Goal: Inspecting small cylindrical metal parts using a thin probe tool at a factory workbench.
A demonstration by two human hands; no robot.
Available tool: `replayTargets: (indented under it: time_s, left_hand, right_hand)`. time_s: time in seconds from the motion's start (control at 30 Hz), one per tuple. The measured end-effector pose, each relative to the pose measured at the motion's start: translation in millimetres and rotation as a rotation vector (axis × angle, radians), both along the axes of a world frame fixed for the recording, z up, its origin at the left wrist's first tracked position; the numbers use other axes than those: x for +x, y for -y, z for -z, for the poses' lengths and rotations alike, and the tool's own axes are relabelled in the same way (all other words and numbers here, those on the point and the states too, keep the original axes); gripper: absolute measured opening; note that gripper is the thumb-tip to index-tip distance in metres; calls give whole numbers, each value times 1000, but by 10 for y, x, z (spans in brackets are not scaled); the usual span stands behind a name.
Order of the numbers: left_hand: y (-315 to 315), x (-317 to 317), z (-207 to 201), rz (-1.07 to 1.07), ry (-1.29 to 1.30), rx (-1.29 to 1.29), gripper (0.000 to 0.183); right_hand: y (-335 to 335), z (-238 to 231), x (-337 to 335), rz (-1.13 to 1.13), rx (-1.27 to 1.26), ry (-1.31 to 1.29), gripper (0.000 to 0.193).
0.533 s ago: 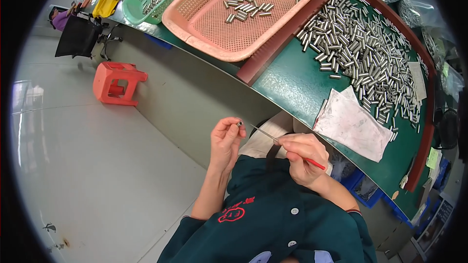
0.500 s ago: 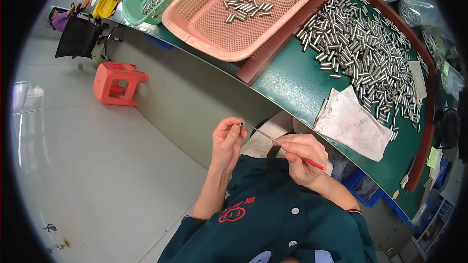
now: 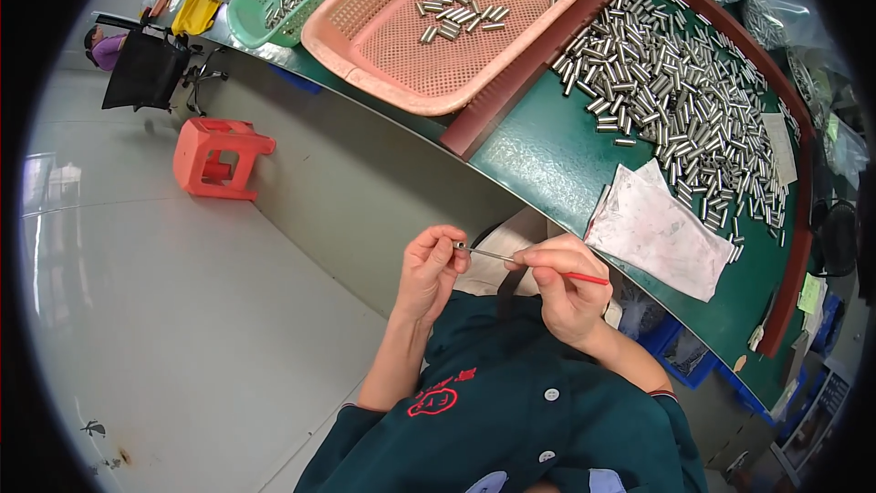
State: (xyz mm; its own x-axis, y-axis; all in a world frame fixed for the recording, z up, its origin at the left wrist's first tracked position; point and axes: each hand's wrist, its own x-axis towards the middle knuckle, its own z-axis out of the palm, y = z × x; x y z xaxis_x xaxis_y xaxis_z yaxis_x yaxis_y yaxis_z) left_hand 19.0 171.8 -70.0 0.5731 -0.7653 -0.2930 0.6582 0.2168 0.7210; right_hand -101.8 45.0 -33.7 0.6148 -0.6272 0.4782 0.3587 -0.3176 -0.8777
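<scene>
Between the fingertips of my left hand is a small metal sleeve, its round end facing right. My right hand pinches a thin metal rod with a red handle. The rod's tip meets the open end of the sleeve; how deep it goes in I cannot tell. Both hands are over my lap, in front of the table edge. On the green tabletop lies a large heap of similar metal cylinders.
A stained white cloth lies near the table's edge. Left of a dark red wooden rail, a pink basket holds several cylinders and a yellow note. Beyond it stands a green basket. A red stool is on the floor.
The rod has swung to a flatter angle, and its tip has come to the sleeve's end. My left hand has shifted slightly right and turned the sleeve toward the rod.
</scene>
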Motion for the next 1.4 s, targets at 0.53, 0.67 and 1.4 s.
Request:
replayTargets:
  time_s: [0.53, 0.67, 1.4]
  left_hand:
    - [2, -4, 28, -35, -169, -19, 14]
    - [122, -49, -25, -82, -301, 0, 14]
    - [1447, -507, -816, 13, 1780, -197, 18]
  right_hand:
    - [-27, 49, 21, -10, -188, -61, 17]
    - [-31, 95, -23, 13, -213, 11, 21]
    - [679, 72, -951, 803, 425, 371, 14]
